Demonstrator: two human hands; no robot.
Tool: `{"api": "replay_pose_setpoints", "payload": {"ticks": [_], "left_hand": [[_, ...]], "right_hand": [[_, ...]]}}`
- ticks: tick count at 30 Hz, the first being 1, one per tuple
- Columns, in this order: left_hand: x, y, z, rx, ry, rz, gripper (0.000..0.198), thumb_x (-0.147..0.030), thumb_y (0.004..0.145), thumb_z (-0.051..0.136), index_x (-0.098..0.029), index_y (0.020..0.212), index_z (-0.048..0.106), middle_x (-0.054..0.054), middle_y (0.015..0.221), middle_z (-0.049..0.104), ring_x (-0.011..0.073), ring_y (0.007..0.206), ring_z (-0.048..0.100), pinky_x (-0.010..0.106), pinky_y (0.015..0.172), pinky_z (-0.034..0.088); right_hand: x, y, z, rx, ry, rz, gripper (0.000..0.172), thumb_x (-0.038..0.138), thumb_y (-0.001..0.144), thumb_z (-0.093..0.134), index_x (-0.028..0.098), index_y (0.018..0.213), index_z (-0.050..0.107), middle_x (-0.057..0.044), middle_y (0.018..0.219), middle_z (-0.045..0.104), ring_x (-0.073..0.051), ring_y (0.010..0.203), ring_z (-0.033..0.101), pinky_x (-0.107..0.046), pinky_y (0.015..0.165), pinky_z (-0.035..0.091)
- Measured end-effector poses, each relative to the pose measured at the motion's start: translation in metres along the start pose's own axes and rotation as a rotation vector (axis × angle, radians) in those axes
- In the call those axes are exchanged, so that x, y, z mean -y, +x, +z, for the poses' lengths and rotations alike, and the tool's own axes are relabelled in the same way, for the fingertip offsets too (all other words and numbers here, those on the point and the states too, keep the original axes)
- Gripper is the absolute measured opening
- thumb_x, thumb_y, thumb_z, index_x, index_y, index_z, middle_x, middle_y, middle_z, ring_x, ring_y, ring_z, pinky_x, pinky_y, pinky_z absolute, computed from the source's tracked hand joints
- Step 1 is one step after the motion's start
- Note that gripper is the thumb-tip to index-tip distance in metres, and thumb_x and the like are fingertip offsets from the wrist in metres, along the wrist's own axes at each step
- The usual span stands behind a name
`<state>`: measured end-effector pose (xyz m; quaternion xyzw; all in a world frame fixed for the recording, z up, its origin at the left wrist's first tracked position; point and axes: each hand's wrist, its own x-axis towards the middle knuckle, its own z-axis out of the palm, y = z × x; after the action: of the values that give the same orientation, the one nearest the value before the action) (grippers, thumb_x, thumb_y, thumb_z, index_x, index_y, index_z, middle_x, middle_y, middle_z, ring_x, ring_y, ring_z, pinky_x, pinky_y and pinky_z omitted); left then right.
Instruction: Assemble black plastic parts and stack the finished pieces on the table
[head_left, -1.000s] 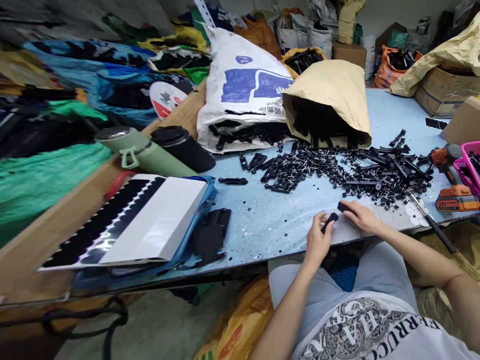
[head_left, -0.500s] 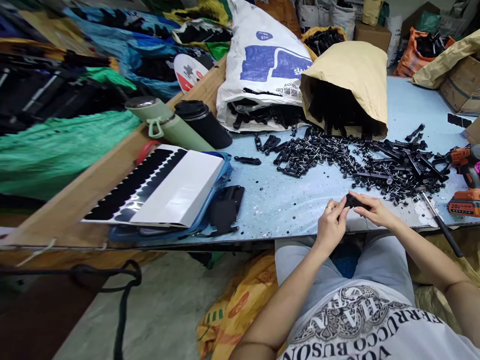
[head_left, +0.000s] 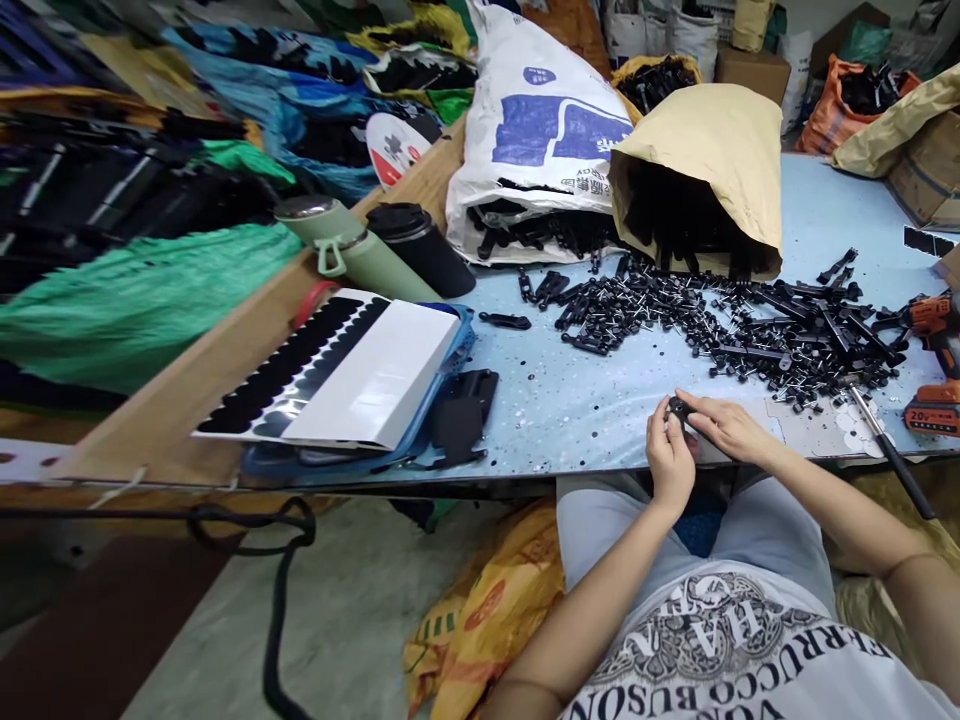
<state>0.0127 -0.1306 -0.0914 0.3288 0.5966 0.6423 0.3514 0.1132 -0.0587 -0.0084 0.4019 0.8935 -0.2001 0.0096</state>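
Note:
A small black plastic part [head_left: 681, 408] is pinched between my two hands near the front edge of the table. My left hand [head_left: 670, 455] has its fingers closed around the part's left end. From the other side my right hand [head_left: 727, 428] grips it, thumb and forefinger pressed together. Much of the part is covered by fingers, so its exact shape cannot be made out. Just beyond my hands lies a heap of black plastic parts with metal screws [head_left: 660, 305]. To the right of my right hand, a rod-like tool with a black handle [head_left: 892, 455] overhangs the table edge.
A white sack [head_left: 547, 110] and a brown paper bag [head_left: 705, 130], both holding black parts, lie at the back. A cordless drill [head_left: 934, 365] is far right. On the left are sticker sheets [head_left: 360, 375], a green bottle [head_left: 367, 255] and a black cup [head_left: 424, 250].
Both hands have shifted slightly left with the black part between them. My left hand has turned more upright. The whole view has swung a little left.

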Motion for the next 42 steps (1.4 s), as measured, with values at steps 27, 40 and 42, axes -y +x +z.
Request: {"api": "replay_pose_setpoints", "payload": {"ticks": [27,40,42], "left_hand": [[0.012,0.045,-0.015,0.821,0.816,0.548,0.034,-0.024,0.088,0.052,-0.017,0.121,0.052,0.009,0.095,0.06,0.0252,0.095,0.054,0.034,0.073,0.041],[0.005,0.037,-0.012,0.786,0.734,0.567,0.032,-0.022,0.088,0.051,-0.018,0.12,0.051,0.008,0.092,0.059,0.0229,0.094,0.055,0.033,0.077,0.042],[0.007,0.036,-0.01,0.787,0.745,0.549,0.033,-0.022,0.088,0.052,-0.018,0.12,0.051,0.008,0.093,0.059,0.023,0.094,0.055,0.034,0.078,0.043]], "right_hand": [[-0.089,-0.094,-0.064,0.28,-0.771,0.038,0.038,0.045,0.094,0.039,0.013,0.085,0.058,-0.009,0.085,0.056,-0.02,0.08,0.05,-0.029,0.071,0.031],[-0.136,0.037,-0.098,0.073,-0.792,0.209,0.043,0.041,0.098,0.028,0.01,0.096,0.057,-0.012,0.093,0.06,-0.02,0.085,0.053,-0.027,0.07,0.029],[-0.121,0.032,-0.095,0.044,-0.695,0.266,0.038,0.041,0.098,0.029,0.012,0.103,0.053,-0.01,0.092,0.061,-0.019,0.079,0.054,-0.026,0.064,0.029]]}}
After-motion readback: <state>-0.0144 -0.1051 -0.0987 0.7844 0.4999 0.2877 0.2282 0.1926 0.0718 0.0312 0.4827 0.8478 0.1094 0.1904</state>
